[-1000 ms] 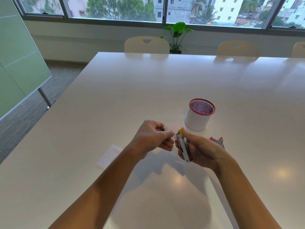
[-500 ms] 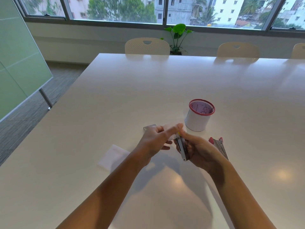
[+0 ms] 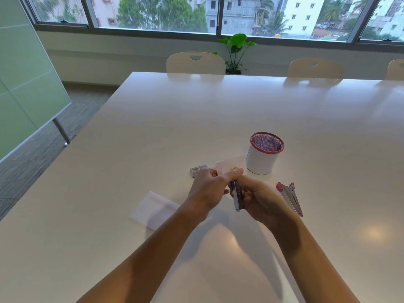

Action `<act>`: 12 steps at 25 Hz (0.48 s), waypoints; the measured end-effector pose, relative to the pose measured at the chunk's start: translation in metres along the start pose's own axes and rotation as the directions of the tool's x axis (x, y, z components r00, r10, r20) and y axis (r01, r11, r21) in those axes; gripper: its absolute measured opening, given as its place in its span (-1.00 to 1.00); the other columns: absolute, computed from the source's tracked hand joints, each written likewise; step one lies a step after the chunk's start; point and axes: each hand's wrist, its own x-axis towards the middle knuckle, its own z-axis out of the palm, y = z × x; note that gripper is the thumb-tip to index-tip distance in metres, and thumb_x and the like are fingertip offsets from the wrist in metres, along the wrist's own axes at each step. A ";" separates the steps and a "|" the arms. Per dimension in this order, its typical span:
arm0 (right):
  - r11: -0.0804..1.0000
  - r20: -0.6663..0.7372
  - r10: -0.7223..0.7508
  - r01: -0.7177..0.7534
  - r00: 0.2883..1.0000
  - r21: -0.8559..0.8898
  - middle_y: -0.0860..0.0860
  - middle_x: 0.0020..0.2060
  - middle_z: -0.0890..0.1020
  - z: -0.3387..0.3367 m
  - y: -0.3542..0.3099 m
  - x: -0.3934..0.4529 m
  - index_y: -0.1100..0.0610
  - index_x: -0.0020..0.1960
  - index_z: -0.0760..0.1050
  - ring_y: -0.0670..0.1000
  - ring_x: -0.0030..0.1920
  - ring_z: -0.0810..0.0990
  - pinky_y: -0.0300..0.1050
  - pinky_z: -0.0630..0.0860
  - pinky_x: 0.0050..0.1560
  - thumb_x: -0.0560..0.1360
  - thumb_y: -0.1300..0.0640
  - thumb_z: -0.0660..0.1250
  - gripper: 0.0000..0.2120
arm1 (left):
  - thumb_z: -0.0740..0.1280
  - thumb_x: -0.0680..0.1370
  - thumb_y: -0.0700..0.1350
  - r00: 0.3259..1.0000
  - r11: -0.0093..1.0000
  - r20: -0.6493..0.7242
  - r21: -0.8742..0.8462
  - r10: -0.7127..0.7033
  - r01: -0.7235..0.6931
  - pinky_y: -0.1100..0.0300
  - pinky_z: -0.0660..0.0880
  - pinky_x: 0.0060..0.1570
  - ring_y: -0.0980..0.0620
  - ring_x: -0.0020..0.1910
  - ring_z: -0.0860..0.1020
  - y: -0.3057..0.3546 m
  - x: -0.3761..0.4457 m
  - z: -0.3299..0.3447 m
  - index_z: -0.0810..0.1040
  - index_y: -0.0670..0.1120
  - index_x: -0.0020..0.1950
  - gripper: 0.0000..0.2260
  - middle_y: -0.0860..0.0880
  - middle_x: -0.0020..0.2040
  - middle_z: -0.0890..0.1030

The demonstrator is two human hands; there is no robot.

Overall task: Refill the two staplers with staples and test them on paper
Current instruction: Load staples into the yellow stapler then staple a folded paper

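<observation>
At the centre of the frame, slightly low, the right hand (image 3: 256, 200) curls round a silver stapler (image 3: 236, 196) and holds it off the bench (image 3: 153, 119). Its long axis runs nearly straight up and down the picture, the yellow-tipped end toward the top. The left hand (image 3: 211, 189) sits just to the left of it, touching; its forefinger and thumb reach rightward across the stapler's upper end and press or pinch there. Whether a strip of staples sits between those fingers cannot be told. I judge the loading turns on this: the left hand works at the top end while the right keeps the body steady along that axis.

Right of the right hand, a second stapler (image 3: 290, 197) with red ends lies on the bench, slanting down to the right, nearer the right hand. A small staple box (image 3: 197, 170) lies just above the left hand. One paper (image 3: 153, 209) lies lower left, another paper piece (image 3: 229, 164) beside a red-rimmed cup (image 3: 263, 158).
</observation>
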 end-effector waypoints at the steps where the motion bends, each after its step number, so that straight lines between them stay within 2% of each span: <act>1: 1.000 -0.002 -0.003 0.003 1.000 0.000 0.09 -0.19 0.53 0.000 0.001 0.000 0.21 0.06 0.55 -0.01 -0.19 0.50 -0.16 0.44 -0.13 0.64 0.04 0.18 -0.73 | 0.44 0.52 0.05 1.000 1.000 -0.004 -0.004 0.004 -0.004 0.02 0.62 0.10 -0.04 0.03 0.67 0.000 0.000 0.000 0.68 -0.01 -0.11 -0.85 -0.06 -0.05 0.72; 5: 1.000 -0.004 -0.016 0.016 1.000 -0.026 0.10 -0.19 0.51 -0.002 0.001 0.000 0.20 0.01 0.56 0.00 -0.19 0.46 -0.16 0.42 -0.13 0.62 0.02 0.19 -0.73 | 0.42 0.51 0.10 1.000 0.999 0.004 0.050 -0.007 0.007 0.04 0.62 0.10 -0.01 0.07 0.65 0.000 0.000 -0.001 0.68 -0.07 0.04 -0.73 -0.04 0.00 0.71; 7: 0.998 0.003 -0.011 0.011 1.000 -0.057 0.12 -0.18 0.50 -0.003 0.000 -0.001 0.20 0.00 0.58 0.02 -0.18 0.45 -0.14 0.40 -0.11 0.54 -0.05 0.25 -0.68 | 0.41 0.49 0.17 0.999 0.996 0.022 0.086 -0.025 0.023 0.05 0.63 0.08 0.01 0.11 0.63 0.000 0.001 -0.003 0.66 -0.07 0.08 -0.65 -0.02 0.05 0.69; 9: 0.996 0.008 -0.012 0.012 1.000 -0.092 0.12 -0.21 0.52 -0.003 -0.002 -0.002 0.21 -0.03 0.60 0.03 -0.17 0.44 -0.13 0.38 -0.09 0.40 -0.11 0.32 -0.61 | 0.37 0.51 0.21 0.999 0.998 0.017 0.041 -0.052 0.051 0.02 0.63 0.08 0.02 0.11 0.63 0.000 0.001 -0.005 0.67 -0.07 0.05 -0.63 -0.02 0.04 0.69; 12: 0.992 -0.015 -0.038 0.036 0.999 -0.118 0.10 -0.19 0.57 -0.006 -0.004 -0.003 0.16 -0.11 0.63 0.06 -0.10 0.46 -0.07 0.37 0.02 0.31 -0.14 0.37 -0.62 | 0.30 0.61 0.07 0.996 0.998 -0.066 -0.045 -0.053 0.050 -0.02 0.64 0.06 -0.04 0.03 0.65 0.001 0.000 -0.005 0.67 -0.04 -0.10 -0.75 -0.06 -0.05 0.69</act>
